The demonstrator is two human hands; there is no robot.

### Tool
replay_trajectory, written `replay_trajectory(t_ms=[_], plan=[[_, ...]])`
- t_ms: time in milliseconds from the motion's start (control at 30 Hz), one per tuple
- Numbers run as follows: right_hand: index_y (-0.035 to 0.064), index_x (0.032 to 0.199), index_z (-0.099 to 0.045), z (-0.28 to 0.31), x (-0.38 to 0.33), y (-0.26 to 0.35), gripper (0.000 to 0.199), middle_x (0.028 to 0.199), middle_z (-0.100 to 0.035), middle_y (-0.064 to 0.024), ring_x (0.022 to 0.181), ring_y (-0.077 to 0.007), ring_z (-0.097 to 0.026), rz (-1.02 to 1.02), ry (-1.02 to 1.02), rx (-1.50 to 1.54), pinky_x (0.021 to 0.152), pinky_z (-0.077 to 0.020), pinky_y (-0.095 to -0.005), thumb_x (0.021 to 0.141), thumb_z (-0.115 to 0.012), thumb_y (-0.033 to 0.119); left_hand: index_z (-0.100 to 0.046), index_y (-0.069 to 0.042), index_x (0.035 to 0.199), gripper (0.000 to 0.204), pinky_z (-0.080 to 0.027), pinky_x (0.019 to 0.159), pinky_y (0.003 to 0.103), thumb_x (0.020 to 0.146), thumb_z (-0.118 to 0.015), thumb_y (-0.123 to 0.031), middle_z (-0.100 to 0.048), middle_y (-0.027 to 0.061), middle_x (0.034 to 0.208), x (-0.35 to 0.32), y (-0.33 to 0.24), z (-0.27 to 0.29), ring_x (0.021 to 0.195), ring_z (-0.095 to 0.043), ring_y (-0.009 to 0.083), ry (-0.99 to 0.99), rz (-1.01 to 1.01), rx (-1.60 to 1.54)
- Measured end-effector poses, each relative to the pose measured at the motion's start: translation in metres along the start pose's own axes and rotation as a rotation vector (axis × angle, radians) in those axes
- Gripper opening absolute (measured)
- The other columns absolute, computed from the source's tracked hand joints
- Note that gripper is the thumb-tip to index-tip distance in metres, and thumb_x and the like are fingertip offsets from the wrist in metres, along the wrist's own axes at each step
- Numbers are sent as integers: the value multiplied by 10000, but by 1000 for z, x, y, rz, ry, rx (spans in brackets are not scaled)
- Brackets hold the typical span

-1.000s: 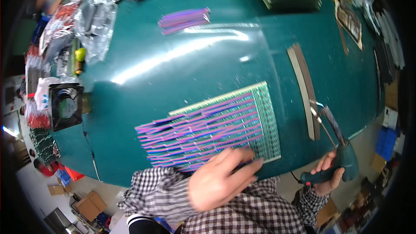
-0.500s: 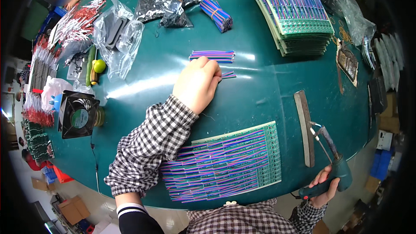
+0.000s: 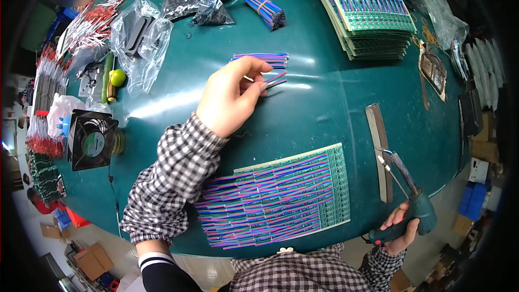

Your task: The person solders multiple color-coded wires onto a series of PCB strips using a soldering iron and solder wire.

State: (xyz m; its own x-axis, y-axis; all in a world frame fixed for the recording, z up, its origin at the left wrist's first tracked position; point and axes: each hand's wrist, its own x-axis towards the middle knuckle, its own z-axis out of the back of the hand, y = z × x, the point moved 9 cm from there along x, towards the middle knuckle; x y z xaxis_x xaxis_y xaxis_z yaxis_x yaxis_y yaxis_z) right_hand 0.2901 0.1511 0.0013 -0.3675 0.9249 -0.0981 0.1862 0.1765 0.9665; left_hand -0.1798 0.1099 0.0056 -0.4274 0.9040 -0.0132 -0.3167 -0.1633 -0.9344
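A few wires (image 3: 276, 78) are pinched between the thumb and fingers of the left hand (image 3: 227, 100), just above the middle of the frame, right below a small wire pile (image 3: 275, 60). Down at lower right, a soldering gun (image 3: 425, 213) is gripped in the right hand (image 3: 399, 242), fingers curled round the handle. Its tip is seen over a grey bar (image 3: 377, 130), though contact can't really be made out. A green board (image 3: 339, 184) covered in wire rows is laid on the tabletop (image 3: 319, 113) at lower centre, with a board stack (image 3: 378, 24) parked at upper right.
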Motion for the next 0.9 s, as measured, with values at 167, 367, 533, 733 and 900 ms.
replay_trajectory(t_ms=[167, 367, 533, 733, 900], plan=[[-91, 1273, -494, 8, -11, 3, 634, 849, -542, -58, 698, -148, -575, -9, -37, 34, 538, -579, -266, 1043, -582, 493, -669, 35, 1144, 154, -533, 746, 230, 996, -663, -3, -684, 32, 992, -53, -53, -24, 844, -645, 86, 131, 129, -98], [-124, 1309, -527, 16, -24, 3, 736, 891, -609, -91, 773, -229, -660, 5, 49, 108, 611, -634, -344, 982, -681, 517, -706, 12, 1095, 223, -562, 725, 336, 884, -708, 84, -666, 109, 975, -124, -107, -92, 837, -692, 221, 195, -230, 158], [-125, 1326, -516, 27, -44, -4, 727, 950, -640, -121, 812, -264, -687, -24, 56, 175, 656, -656, -369, 986, -690, 494, -721, -8, 1117, 394, -563, 731, 368, 730, -716, 66, -640, 119, 999, -161, -89, -153, 866, -666, 279, 174, -341, 385], [-97, 1401, -469, 39, -68, -8, 732, 1079, -632, -157, 901, -271, -714, -36, 48, -21, 685, -648, -329, 1021, -613, 512, -717, 31, 1163, 433, -570, 733, 345, 740, -703, -59, -648, 113, 1041, -173, -98, -172, 887, -659, 250, 104, -545, 678], [-105, 1396, -484, 30, -78, -7, 748, 1136, -645, -181, 1015, -315, -728, -115, 95, -99, 830, -648, -392, 1007, -643, 513, -714, 34, 1124, 377, -561, 768, 291, 775, -693, -106, -665, 105, 1074, -177, -97, -172, 936, -669, 208, 64, -602, 748]])
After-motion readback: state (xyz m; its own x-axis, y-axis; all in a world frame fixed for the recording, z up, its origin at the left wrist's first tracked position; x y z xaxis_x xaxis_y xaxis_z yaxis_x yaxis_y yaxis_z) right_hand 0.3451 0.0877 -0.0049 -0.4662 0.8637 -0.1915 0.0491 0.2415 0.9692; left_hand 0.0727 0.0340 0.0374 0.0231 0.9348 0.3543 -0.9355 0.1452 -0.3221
